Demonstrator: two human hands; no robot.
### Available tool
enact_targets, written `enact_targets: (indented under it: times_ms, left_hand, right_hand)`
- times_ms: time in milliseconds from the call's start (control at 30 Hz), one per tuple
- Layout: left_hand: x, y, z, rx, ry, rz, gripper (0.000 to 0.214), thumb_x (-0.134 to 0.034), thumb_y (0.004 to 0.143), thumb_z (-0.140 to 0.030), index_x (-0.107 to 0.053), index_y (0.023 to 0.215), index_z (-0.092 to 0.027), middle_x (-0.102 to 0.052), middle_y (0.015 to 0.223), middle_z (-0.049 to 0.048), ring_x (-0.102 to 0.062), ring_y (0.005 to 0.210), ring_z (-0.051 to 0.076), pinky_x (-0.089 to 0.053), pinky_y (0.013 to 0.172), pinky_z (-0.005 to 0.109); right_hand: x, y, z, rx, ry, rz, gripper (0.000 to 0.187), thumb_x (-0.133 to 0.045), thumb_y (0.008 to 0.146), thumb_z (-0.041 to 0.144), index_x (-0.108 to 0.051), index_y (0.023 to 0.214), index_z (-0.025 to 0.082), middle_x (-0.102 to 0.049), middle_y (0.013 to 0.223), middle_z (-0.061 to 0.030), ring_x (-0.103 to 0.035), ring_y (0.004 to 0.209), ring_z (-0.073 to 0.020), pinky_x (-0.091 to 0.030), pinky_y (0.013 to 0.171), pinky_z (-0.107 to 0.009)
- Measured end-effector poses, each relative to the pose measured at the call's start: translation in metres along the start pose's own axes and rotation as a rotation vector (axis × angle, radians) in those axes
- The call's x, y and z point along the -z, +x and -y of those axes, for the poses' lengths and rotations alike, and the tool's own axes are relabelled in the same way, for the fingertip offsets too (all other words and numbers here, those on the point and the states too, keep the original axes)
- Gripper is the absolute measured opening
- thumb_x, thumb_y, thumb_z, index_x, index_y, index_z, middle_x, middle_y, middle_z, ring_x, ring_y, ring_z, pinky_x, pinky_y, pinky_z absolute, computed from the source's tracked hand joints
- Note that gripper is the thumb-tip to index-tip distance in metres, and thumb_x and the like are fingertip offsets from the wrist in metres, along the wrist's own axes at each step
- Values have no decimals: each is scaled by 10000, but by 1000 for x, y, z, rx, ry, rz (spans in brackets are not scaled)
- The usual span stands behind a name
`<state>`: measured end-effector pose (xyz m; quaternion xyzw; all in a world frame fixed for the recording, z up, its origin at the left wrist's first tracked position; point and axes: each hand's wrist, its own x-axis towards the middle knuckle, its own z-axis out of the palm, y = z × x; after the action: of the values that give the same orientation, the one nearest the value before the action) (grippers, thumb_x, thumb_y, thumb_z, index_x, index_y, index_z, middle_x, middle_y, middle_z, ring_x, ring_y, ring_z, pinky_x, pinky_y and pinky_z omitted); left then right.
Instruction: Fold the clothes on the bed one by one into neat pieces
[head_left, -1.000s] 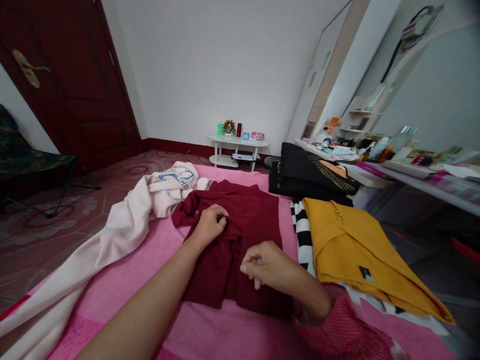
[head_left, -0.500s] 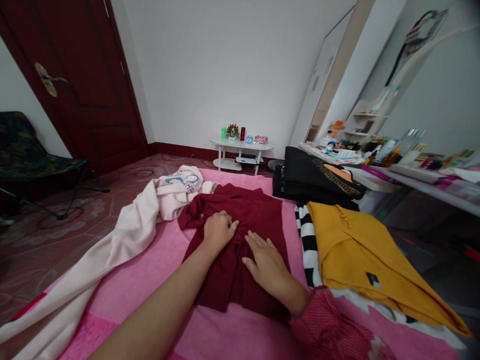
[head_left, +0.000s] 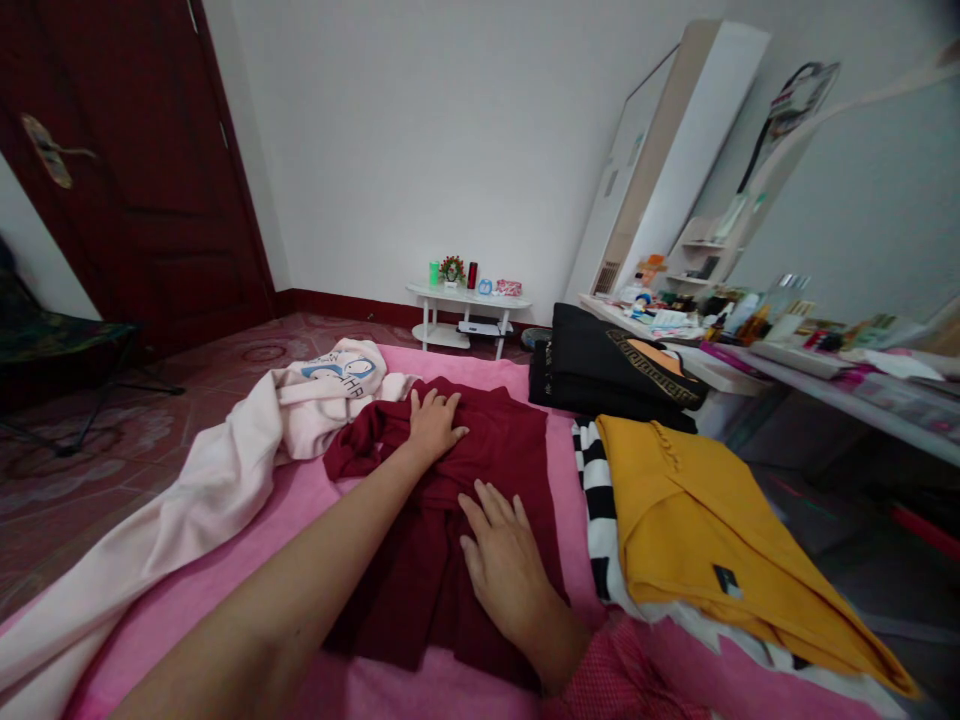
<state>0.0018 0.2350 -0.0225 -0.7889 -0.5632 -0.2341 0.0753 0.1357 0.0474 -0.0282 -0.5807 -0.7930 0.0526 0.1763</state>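
Observation:
A dark red garment (head_left: pixel 502 450) lies partly folded on a pink blanket (head_left: pixel 225 580). My left hand (head_left: pixel 433 424) rests flat on its upper part, fingers stretched toward the far edge. Lower down, my right hand (head_left: pixel 501 560) lies palm down on the same garment, fingers spread. Neither hand holds anything. A pink sleeve (head_left: pixel 637 680) covers my right wrist.
A pale pink sweatshirt (head_left: pixel 240 450) sprawls to the left. On the right lie a yellow garment (head_left: pixel 697 520) over a black-and-white striped one (head_left: pixel 596 470), and a folded black garment (head_left: pixel 607 365) behind. A cluttered shelf (head_left: pixel 787 340), a small white table (head_left: pixel 465 305) and a dark door (head_left: pixel 127 170) surround.
My left hand went from pinching the red cloth to lying flat and slid farther up it. My right hand opened from a loose fist and now presses flat on the garment.

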Motion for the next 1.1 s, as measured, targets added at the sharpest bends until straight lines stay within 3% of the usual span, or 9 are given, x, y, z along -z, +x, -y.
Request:
enact_targets:
  times_ms: [133,300,433,500,600,733,933,1100]
  left_hand:
    - [-12,-1,1,67,-18,-9,645,-690,740,-500,-533,1259,-151,-629,1116,153,-512,1114,324,-177,1078,552]
    - [-9,-6,0,91,-58,-102,506,-729,714,-469,-628,1134,-205,-631,1038,110,-532,1038,299,-280,1031,480]
    - [-7,-6,2,51,-105,-149,191,-696,774,-342,-694,928,-229,-635,914,76,-556,960,266,-339,963,423]
    - [-6,-5,2,39,-119,-156,131,-677,791,-303,-695,891,-219,-639,888,68,-570,922,251,-365,924,398]
    - [-3,-5,3,30,-140,-168,131,-646,816,-291,-686,914,-214,-643,899,57,-584,891,228,-393,865,358]
    - [0,-5,3,43,-172,-236,128,-618,837,-301,-678,910,-215,-638,889,52,-586,869,216,-403,817,332]
    - [3,-4,5,33,-196,-343,138,-592,856,-305,-666,919,-206,-629,899,51,-571,886,220,-395,806,333]
    - [11,-3,8,48,-139,-350,155,-564,871,-317,-663,934,-217,-622,906,56,-561,897,239,-384,817,348]
  right_hand:
    - [-1,0,-1,7,3,-4,452,-420,909,226,-473,1356,261,-378,1483,-78,-326,1364,-259,-200,1127,-521]
    - [-2,1,1,-7,2,-9,430,-437,897,206,-508,1321,213,-405,1462,-97,-345,1349,-263,-196,1132,-512]
    - [2,3,4,-43,10,-37,336,-466,873,165,-598,1181,190,-454,1417,-102,-423,1273,-264,-330,1067,-455]
    - [3,4,6,-66,11,-53,246,-473,867,148,-645,1040,184,-498,1352,-108,-477,1194,-261,-408,990,-415]
    - [0,7,6,-89,17,-50,237,-423,876,89,-645,896,167,-578,1130,-115,-550,1008,-217,-466,864,-341]
    - [-8,9,3,-82,26,-61,304,-347,864,7,-612,849,156,-584,913,-84,-552,826,-183,-455,775,-303]
    - [-9,11,0,-57,177,-187,265,-349,861,8,-545,794,174,-541,842,-51,-519,797,-170,-414,729,-283]
    - [-6,14,2,-6,285,-240,247,-354,879,41,-531,781,183,-519,841,-36,-503,789,-156,-400,728,-274]
